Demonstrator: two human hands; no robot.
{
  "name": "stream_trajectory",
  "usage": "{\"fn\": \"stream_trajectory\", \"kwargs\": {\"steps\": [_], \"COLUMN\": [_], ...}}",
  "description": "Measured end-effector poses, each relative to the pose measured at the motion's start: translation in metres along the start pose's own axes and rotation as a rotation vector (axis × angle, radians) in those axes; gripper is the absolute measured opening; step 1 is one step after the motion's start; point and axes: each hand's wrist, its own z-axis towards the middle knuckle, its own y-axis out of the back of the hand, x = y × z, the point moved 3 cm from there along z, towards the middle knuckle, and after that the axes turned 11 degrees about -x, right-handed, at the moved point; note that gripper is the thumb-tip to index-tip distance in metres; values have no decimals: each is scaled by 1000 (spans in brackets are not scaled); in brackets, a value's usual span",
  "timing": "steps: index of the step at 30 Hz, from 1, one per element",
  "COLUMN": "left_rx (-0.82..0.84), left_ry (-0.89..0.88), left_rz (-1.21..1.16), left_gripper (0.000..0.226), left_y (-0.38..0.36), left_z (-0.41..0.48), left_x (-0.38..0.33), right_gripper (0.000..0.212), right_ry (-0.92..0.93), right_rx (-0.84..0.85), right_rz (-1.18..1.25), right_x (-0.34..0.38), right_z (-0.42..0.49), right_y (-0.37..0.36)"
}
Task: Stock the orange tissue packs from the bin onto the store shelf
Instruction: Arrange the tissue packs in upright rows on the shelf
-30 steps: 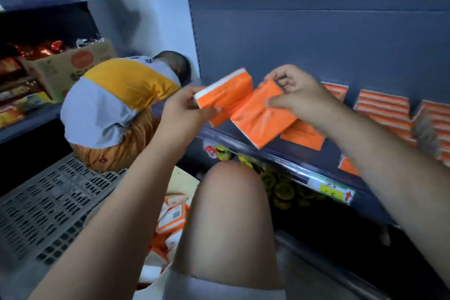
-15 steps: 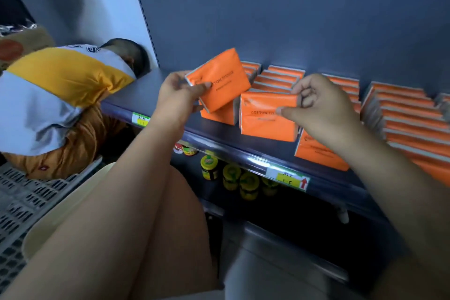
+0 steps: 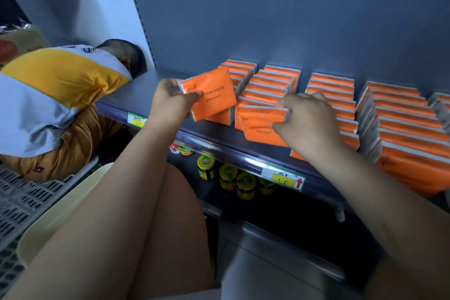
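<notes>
My left hand [image 3: 170, 102] grips an orange tissue pack [image 3: 211, 94] by its left edge and holds it tilted above the front of the leftmost row on the grey shelf [image 3: 136, 90]. In my right hand [image 3: 306, 124] a second orange pack [image 3: 260, 126] is pinched by its right end; it stands upright at the front of the second row. Several rows of orange packs [image 3: 399, 117] stand on edge along the shelf to the right. The cream bin [image 3: 65, 204] shows only its rim at lower left, behind my thigh.
Another person in a yellow and white top [image 3: 60, 95] crouches at the left, head close to the shelf end. Small jars [image 3: 229, 175] stand on the shelf below. Price tags [image 3: 283, 178] line the shelf edge. A grey slatted crate [image 3: 19, 202] lies on the floor at left.
Both hands have carried their packs from in front of the shelf onto it. The right pack now stands at the front of a row; the left pack stays tilted in the air.
</notes>
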Motion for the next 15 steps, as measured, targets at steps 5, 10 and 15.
{"fn": "stream_trajectory", "kwargs": {"steps": [5, 10, 15], "left_rx": [-28, -24, -23], "left_ry": [22, 28, 29], "left_rz": [-41, -43, -47], "left_gripper": [35, 35, 33], "left_y": [6, 8, 11], "left_z": [3, 4, 5], "left_x": [3, 6, 8], "right_gripper": [39, 40, 46], "right_ry": [0, 17, 113], "right_rx": [15, 20, 4], "right_rz": [-17, -32, -310], "right_x": [5, 13, 21], "right_z": [-3, -4, -4], "right_y": [-5, -15, -24]}}
